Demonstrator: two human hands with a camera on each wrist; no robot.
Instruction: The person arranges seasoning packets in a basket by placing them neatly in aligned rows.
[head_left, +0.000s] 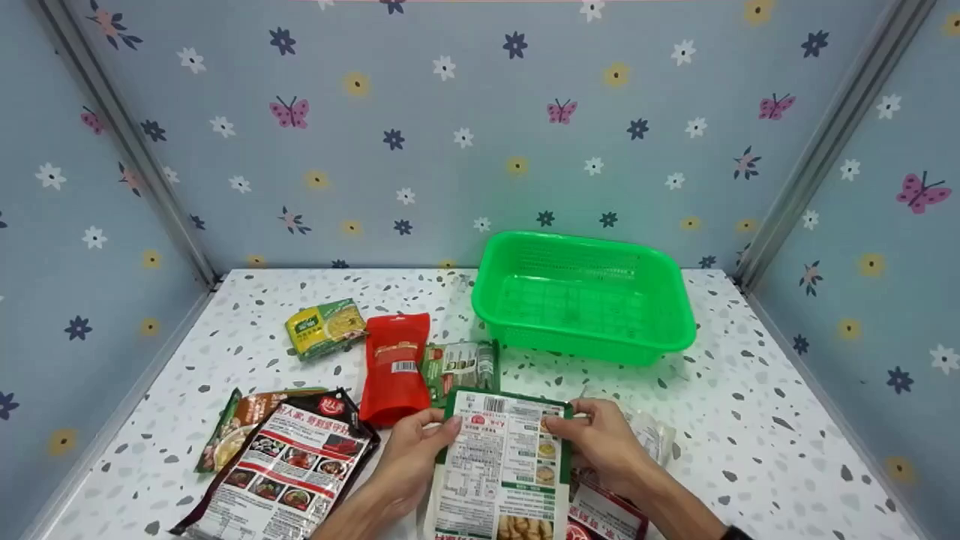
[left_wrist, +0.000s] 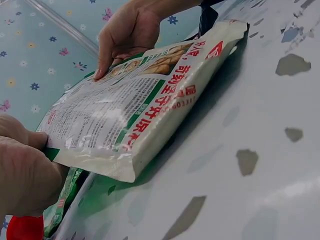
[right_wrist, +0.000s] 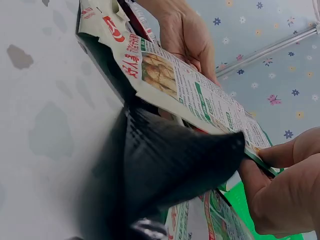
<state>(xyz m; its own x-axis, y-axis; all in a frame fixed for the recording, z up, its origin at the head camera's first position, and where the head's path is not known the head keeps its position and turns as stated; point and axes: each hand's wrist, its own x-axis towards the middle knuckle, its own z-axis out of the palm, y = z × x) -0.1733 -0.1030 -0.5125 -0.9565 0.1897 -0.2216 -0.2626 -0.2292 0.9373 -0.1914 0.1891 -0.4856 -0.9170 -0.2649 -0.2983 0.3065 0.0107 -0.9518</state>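
Note:
A flat white-and-green food pouch (head_left: pixel 487 465), printed with text and small food pictures, is held by both hands near its far corners. On its left edge my left hand (head_left: pixel 409 457) pinches the corner, thumb on top and fingers underneath. The right hand (head_left: pixel 611 446) grips the opposite corner the same way. In the left wrist view the pouch (left_wrist: pixel 115 110) slants close over the table, with the left hand (left_wrist: pixel 25 167) at the lower left. The right wrist view shows the right hand (right_wrist: pixel 287 187) pinching the edge of the pouch (right_wrist: pixel 195 95).
A green plastic basket (head_left: pixel 585 345) stands at the back right. To the left lie a red pouch (head_left: pixel 397 367), a yellow-green packet (head_left: pixel 324 328), a green packet (head_left: pixel 461 367) and a black-edged pouch (head_left: pixel 281 472). Another dark red pouch (head_left: pixel 607 514) lies under the right forearm.

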